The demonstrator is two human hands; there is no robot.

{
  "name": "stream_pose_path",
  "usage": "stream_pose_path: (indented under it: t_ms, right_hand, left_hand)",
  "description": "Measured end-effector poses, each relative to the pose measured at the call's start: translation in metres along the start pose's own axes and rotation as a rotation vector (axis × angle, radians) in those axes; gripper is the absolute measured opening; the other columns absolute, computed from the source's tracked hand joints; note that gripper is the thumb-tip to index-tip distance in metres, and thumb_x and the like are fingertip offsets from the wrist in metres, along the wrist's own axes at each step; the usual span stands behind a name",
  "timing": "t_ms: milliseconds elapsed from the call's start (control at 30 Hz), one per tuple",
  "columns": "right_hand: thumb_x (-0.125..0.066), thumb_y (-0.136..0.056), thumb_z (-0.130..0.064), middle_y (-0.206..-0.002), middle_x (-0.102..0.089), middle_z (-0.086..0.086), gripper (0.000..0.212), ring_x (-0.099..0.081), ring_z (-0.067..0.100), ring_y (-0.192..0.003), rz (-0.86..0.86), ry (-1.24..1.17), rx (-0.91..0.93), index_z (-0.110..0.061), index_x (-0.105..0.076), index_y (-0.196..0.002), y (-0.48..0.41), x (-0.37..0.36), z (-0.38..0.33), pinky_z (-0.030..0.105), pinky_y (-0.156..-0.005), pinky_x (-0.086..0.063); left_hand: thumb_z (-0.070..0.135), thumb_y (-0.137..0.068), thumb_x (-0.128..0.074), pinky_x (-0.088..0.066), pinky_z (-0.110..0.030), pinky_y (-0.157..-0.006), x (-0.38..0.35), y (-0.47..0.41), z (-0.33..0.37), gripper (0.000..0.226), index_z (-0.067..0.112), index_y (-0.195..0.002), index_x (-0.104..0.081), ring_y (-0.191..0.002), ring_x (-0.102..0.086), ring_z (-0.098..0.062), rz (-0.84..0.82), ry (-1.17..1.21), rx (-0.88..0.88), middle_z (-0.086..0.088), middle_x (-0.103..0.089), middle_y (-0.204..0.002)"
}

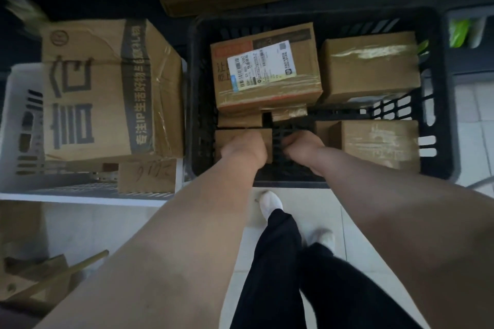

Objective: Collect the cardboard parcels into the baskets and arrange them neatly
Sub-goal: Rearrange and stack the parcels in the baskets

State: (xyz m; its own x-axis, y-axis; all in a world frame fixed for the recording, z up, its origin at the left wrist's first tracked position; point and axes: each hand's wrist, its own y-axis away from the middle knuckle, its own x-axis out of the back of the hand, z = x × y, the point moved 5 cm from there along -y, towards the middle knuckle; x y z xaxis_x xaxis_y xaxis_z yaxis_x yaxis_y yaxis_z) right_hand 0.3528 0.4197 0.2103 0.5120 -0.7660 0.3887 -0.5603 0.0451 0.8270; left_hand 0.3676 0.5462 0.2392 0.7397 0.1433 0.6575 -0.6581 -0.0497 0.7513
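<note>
The left grip (242, 147) clasps a small box (226, 137) in the near-left corner of the black basket (444, 93). Whether the right grip (301, 145) is closed, I cannot tell. Best to seat the box squarely against the basket wall.

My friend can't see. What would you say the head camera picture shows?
Two bare hands reach down into a black basket of cardboard parcels, the left hand on a small parcel, the right hand beside it. A white basket on the left holds a large printed box.
</note>
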Motion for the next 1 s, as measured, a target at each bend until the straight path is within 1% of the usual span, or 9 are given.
stream_pose_path:
  t_ms: [33, 100, 167, 267, 367, 467, 600, 767, 1000]
  right_hand:
    - [-0.051, -0.094, -0.009, -0.123, -0.064, 0.013, 0.031, -0.06, 0.029, -0.114, 0.008, -0.021, 0.011, -0.008, -0.066, -0.121, 0.004, 0.004, 0.002, 0.037, -0.099, -0.049]
    - [-0.052, -0.094, -0.009, -0.114, -0.067, 0.01, 0.027, -0.062, 0.027, -0.108, 0.018, -0.011, 0.048, -0.009, -0.069, -0.115, 0.016, 0.011, 0.005, 0.038, -0.097, -0.051]
    - [-0.054, -0.094, -0.012, -0.109, -0.068, 0.01, 0.023, -0.063, 0.026, -0.105, 0.033, -0.048, 0.06, -0.008, -0.07, -0.111, 0.03, 0.017, 0.009, 0.04, -0.097, -0.051]
    - [-0.058, -0.094, -0.018, -0.106, -0.069, 0.011, 0.022, -0.064, 0.024, -0.103, 0.052, -0.073, 0.065, -0.006, -0.069, -0.108, 0.056, 0.023, 0.022, 0.039, -0.097, -0.051]
    - [-0.061, -0.092, -0.021, -0.101, -0.07, 0.008, 0.018, -0.065, 0.021, -0.098, 0.093, -0.11, 0.082, -0.009, -0.071, -0.101, 0.081, 0.034, 0.031, 0.038, -0.094, -0.053]
    - [-0.061, -0.092, -0.019, -0.099, -0.07, 0.005, 0.013, -0.066, 0.02, -0.096, 0.126, -0.16, 0.105, -0.014, -0.072, -0.096, 0.114, 0.049, 0.036, 0.038, -0.092, -0.054]
    - [-0.059, -0.092, -0.009, -0.107, -0.069, 0.004, 0.019, -0.064, 0.021, -0.103, 0.141, -0.121, 0.131, -0.013, -0.073, -0.104, 0.155, 0.066, 0.044, 0.034, -0.095, -0.052]
    - [-0.059, -0.086, -0.007, -0.112, -0.07, 0.017, 0.022, -0.065, 0.033, -0.108, 0.168, -0.127, 0.162, -0.007, -0.071, -0.104, 0.187, 0.082, 0.036, 0.044, -0.096, -0.052]
    - [-0.058, -0.09, -0.01, -0.11, -0.069, 0.013, 0.024, -0.065, 0.029, -0.105, 0.297, -0.191, 0.157, -0.011, -0.071, -0.11, 0.21, 0.089, 0.011, 0.043, -0.094, -0.053]
  left_hand:
    - [0.008, -0.094, -0.053, -0.049, -0.037, -0.076, 0.009, 0.005, 0.005, 0.011, 0.019, -0.093, -0.054, -0.09, -0.055, -0.024, 0.055, 0.013, -0.019, -0.004, -0.055, -0.093]
    - [0.007, -0.093, -0.052, -0.045, -0.035, -0.072, 0.024, 0.015, 0.017, 0.014, 0.019, -0.099, -0.056, -0.085, -0.051, -0.022, 0.151, 0.011, -0.069, -0.002, -0.05, -0.09]
    - [0.006, -0.092, -0.052, -0.047, -0.036, -0.073, 0.029, 0.03, 0.025, 0.018, 0.017, -0.104, -0.06, -0.087, -0.053, -0.023, 0.176, -0.015, -0.101, -0.004, -0.055, -0.096]
    - [0.006, -0.092, -0.052, -0.052, -0.038, -0.082, 0.029, 0.058, 0.034, 0.025, 0.013, -0.113, -0.062, -0.1, -0.06, -0.028, 0.179, -0.031, -0.097, -0.009, -0.062, -0.11]
    - [0.008, -0.092, -0.053, -0.051, -0.038, -0.081, 0.032, 0.091, 0.042, 0.027, 0.013, -0.117, -0.063, -0.102, -0.061, -0.028, 0.198, -0.008, -0.106, -0.009, -0.063, -0.113]
    - [0.005, -0.09, -0.052, -0.053, -0.038, -0.078, 0.036, 0.127, 0.047, 0.026, 0.013, -0.111, -0.065, -0.095, -0.061, -0.027, 0.213, 0.006, -0.122, -0.008, -0.064, -0.107]
    - [0.001, -0.091, -0.051, -0.049, -0.034, -0.071, 0.045, 0.171, 0.045, 0.017, 0.014, -0.093, -0.062, -0.084, -0.058, -0.022, 0.248, -0.007, -0.106, -0.006, -0.062, -0.095]
    - [0.003, -0.094, -0.051, -0.051, -0.034, -0.089, 0.066, 0.209, 0.042, 0.029, 0.013, -0.117, -0.064, -0.094, -0.055, -0.02, 0.281, 0.062, -0.142, -0.007, -0.062, -0.115]
    - [0.005, -0.096, -0.05, -0.047, -0.029, -0.083, 0.094, 0.23, 0.029, 0.036, 0.012, -0.13, -0.058, -0.093, -0.053, -0.018, 0.377, 0.086, -0.171, -0.009, -0.061, -0.121]
